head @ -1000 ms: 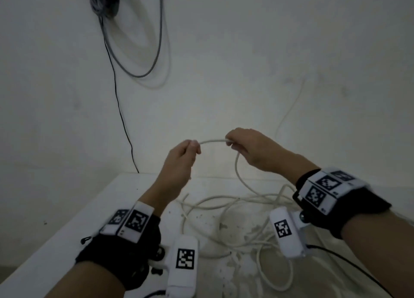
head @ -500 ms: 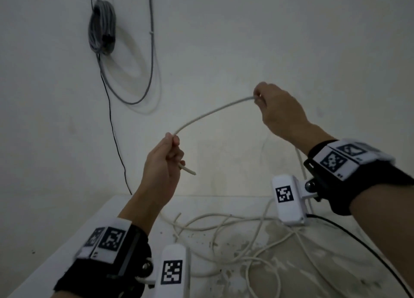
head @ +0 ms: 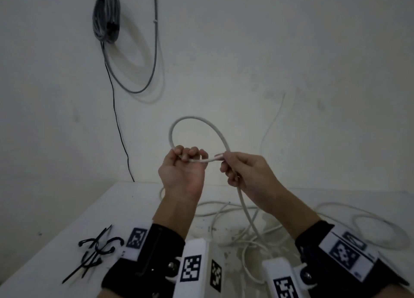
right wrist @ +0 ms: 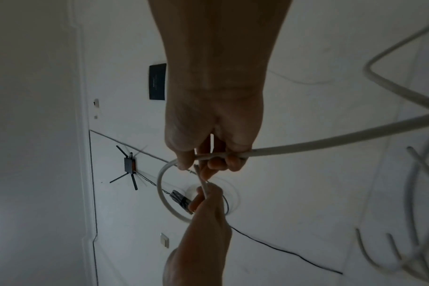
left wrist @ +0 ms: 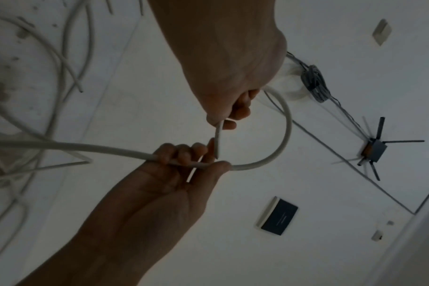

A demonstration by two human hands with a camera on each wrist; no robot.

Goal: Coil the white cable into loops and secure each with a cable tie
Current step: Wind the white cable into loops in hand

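1. Lying nearest on our left: black cable ties [head: 94,253], heaped on the white table [head: 67,235].
2. We see slack white cable [head: 224,138] tangled on the table past our wrists.
3. Our left hand [head: 181,172] grips the cable end; our right hand [head: 248,174] pinches the crossing.
4. One loop stands above both hands.
5. Grey cable coil [head: 106,13] hangs on the wall.

White table [head: 125,210] against wall, surface stained and scuffed near middle. Loose tangle of white cable [head: 224,217] sprawled across it (several overlapping loops). Black cable ties [head: 96,250] piled near left edge.
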